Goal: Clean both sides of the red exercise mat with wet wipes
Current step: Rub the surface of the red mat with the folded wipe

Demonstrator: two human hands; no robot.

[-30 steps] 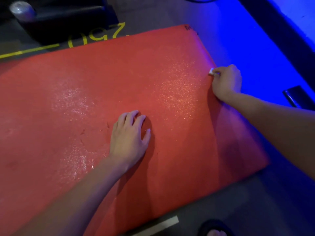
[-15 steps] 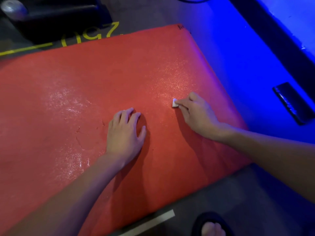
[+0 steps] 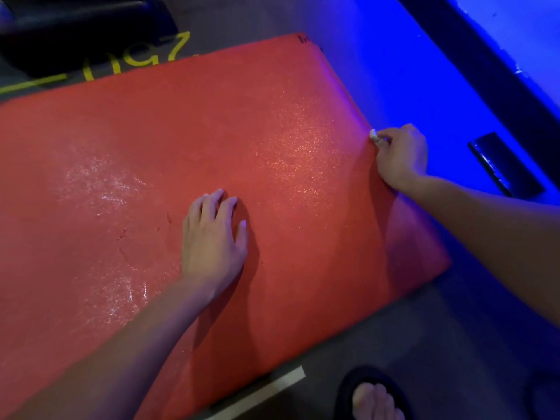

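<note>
The red exercise mat (image 3: 151,177) lies flat on the floor and fills most of the view, with wet shiny patches on its left and middle. My left hand (image 3: 212,237) rests flat on the mat near its middle, fingers spread. My right hand (image 3: 400,156) is at the mat's right edge, its fingers curled round a small white wet wipe (image 3: 374,135) that touches the edge. Only a corner of the wipe shows past the fingers.
Blue-lit floor runs along the right of the mat, with a flat black object (image 3: 506,163) lying there. A dark bulky object (image 3: 75,28) sits beyond the far left corner beside yellow floor markings (image 3: 136,59). A sandalled foot (image 3: 375,395) stands near the front edge.
My right hand swept with the wipe from the right edge in to the mat's middle, then back out to the right edge. My left hand stayed pressed in place.
</note>
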